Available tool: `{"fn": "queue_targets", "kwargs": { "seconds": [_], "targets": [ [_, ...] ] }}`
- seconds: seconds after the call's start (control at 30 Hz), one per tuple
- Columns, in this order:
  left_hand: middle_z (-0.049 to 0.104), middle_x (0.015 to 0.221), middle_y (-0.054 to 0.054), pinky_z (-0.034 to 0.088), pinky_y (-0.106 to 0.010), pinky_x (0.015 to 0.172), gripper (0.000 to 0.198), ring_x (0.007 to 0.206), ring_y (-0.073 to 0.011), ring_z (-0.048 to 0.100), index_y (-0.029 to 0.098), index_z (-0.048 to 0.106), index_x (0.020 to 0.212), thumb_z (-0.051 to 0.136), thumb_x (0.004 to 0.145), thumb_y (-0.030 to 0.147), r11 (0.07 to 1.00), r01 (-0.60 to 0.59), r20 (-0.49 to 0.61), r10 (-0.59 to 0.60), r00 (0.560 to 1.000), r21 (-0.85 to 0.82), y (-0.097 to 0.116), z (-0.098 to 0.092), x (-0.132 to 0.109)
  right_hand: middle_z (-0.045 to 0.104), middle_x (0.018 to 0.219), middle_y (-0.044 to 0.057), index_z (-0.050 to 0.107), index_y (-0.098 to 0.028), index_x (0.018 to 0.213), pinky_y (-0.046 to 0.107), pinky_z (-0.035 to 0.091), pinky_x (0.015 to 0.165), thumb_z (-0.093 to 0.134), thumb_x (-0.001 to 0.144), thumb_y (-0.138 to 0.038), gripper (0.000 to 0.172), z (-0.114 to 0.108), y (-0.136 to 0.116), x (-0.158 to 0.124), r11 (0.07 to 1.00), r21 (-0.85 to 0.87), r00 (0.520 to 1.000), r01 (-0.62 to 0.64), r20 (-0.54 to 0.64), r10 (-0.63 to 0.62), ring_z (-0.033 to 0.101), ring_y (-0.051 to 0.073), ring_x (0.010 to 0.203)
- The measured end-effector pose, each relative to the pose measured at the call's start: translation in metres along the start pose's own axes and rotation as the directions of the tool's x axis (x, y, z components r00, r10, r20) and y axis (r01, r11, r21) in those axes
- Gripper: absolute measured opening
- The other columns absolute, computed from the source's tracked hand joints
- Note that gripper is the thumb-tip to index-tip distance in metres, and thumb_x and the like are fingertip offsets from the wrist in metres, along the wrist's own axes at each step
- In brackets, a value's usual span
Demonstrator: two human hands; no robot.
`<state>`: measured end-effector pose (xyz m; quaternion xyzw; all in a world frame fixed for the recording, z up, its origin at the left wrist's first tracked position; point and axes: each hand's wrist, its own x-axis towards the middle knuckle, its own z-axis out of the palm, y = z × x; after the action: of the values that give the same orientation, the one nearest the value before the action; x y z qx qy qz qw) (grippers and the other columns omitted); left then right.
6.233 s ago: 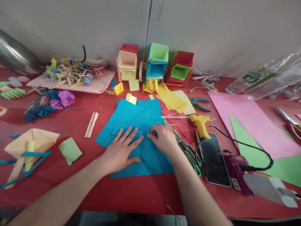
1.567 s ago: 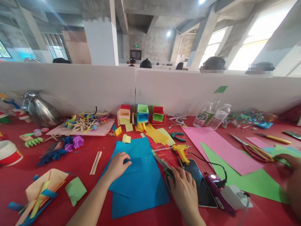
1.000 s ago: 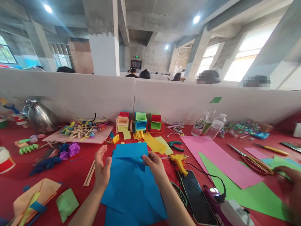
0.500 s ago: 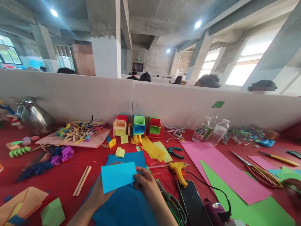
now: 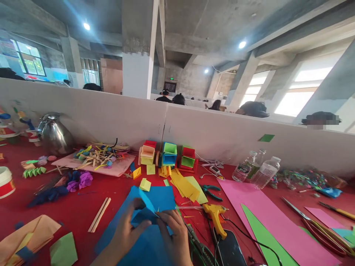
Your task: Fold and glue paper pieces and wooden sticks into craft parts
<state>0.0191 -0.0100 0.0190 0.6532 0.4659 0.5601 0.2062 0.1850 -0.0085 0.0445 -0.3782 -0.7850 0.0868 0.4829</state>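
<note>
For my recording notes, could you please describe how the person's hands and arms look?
The left hand and right hand are bare: no gloves, rings or watch show. The left forearm is bare too, no sleeve in view.

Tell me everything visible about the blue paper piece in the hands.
The blue paper piece is thin, matte, bright blue paper, partly folded, with one pointed flap raised. The left hand holds its left side; the right hand pinches its right edge. It sits low over larger blue sheets on the red table; whether it touches them is unclear.
</note>
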Motion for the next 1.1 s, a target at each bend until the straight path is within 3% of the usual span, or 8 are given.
{"fn": "queue_targets", "kwargs": {
  "seconds": [0.1,0.17,0.23,0.33,0.47,0.63,0.87,1.1],
  "targets": [
    [0.046,0.128,-0.016,0.045,-0.043,0.089,0.064,0.118,-0.0289,0.045,0.019,0.038,0.124,0.068,0.070,0.038,0.957,-0.227,-0.294,0.272,0.916,0.180,0.004,-0.005,0.001,0.066,0.079,0.003,0.064,-0.025,0.097,0.028,0.047,0.063,0.053,0.084,-0.018,0.018,-0.001,0.000,0.000,0.990,-0.099,0.994,0.104,-0.026,-0.107,0.059,0.017,0.072],
    [0.045,0.130,-0.014,0.041,-0.044,0.093,0.060,0.124,-0.0286,0.038,0.021,0.039,0.124,0.068,0.072,0.031,0.869,-0.354,-0.242,0.447,0.861,0.346,0.010,-0.013,0.004,0.066,0.078,0.004,0.063,-0.024,0.097,0.028,0.046,0.060,0.052,0.085,-0.018,0.018,-0.002,0.000,0.001,0.971,-0.161,0.983,0.178,-0.007,-0.181,0.059,0.017,0.070],
    [0.057,0.118,-0.007,0.037,-0.044,0.098,0.040,0.122,-0.0255,0.040,0.024,0.052,0.111,0.066,0.074,0.023,0.763,-0.462,-0.034,0.532,0.846,0.453,0.018,-0.021,0.008,0.066,0.079,0.004,0.062,-0.022,0.099,0.028,0.045,0.059,0.050,0.085,-0.017,0.019,-0.002,-0.001,0.001,0.952,-0.208,0.973,0.224,0.000,-0.229,0.058,0.017,0.069],
    [0.066,0.095,0.001,0.030,-0.044,0.102,0.013,0.112,-0.0199,0.049,0.026,0.059,0.084,0.062,0.077,0.016,0.694,-0.560,0.170,0.550,0.818,0.452,0.027,-0.028,0.013,0.067,0.082,0.005,0.061,-0.021,0.102,0.028,0.045,0.059,0.049,0.086,-0.017,0.020,-0.002,-0.003,0.003,0.931,-0.248,0.960,0.267,-0.013,-0.279,0.058,0.017,0.070],
    [0.065,0.077,0.002,0.034,-0.040,0.099,0.007,0.095,-0.0159,0.057,0.023,0.058,0.081,0.060,0.078,0.017,0.734,-0.590,0.139,0.581,0.802,0.335,0.031,-0.025,0.014,0.068,0.078,0.003,0.062,-0.021,0.095,0.028,0.043,0.058,0.051,0.085,-0.017,0.015,-0.003,-0.008,0.006,0.917,-0.214,0.934,0.337,-0.047,-0.354,0.057,0.016,0.067],
    [0.064,0.072,0.004,0.035,-0.039,0.098,0.007,0.089,-0.0149,0.058,0.024,0.058,0.083,0.060,0.078,0.018,0.754,-0.611,0.141,0.596,0.791,0.241,0.033,-0.021,0.012,0.068,0.075,0.003,0.062,-0.019,0.092,0.027,0.043,0.058,0.050,0.084,-0.015,0.015,-0.005,-0.009,0.008,0.903,-0.207,0.915,0.376,-0.073,-0.398,0.057,0.015,0.066],
    [0.065,0.072,0.003,0.038,-0.036,0.097,0.007,0.082,-0.0135,0.059,0.023,0.058,0.080,0.063,0.076,0.021,0.732,-0.624,0.234,0.578,0.781,0.274,0.034,-0.026,0.015,0.068,0.077,0.002,0.058,-0.026,0.105,0.029,0.044,0.062,0.054,0.079,-0.014,0.029,0.002,0.002,-0.004,0.931,-0.154,0.939,0.332,-0.045,-0.342,0.059,0.017,0.067],
    [0.066,0.069,0.005,0.038,-0.034,0.094,0.011,0.076,-0.0124,0.060,0.024,0.056,0.077,0.064,0.074,0.017,0.714,-0.647,0.207,0.613,0.762,0.269,0.035,-0.029,0.018,0.068,0.074,0.000,0.062,-0.030,0.094,0.029,0.042,0.061,0.058,0.077,-0.015,0.023,0.005,0.009,-0.006,0.921,-0.193,0.931,0.338,-0.073,-0.357,0.058,0.016,0.066]
  ]
}}
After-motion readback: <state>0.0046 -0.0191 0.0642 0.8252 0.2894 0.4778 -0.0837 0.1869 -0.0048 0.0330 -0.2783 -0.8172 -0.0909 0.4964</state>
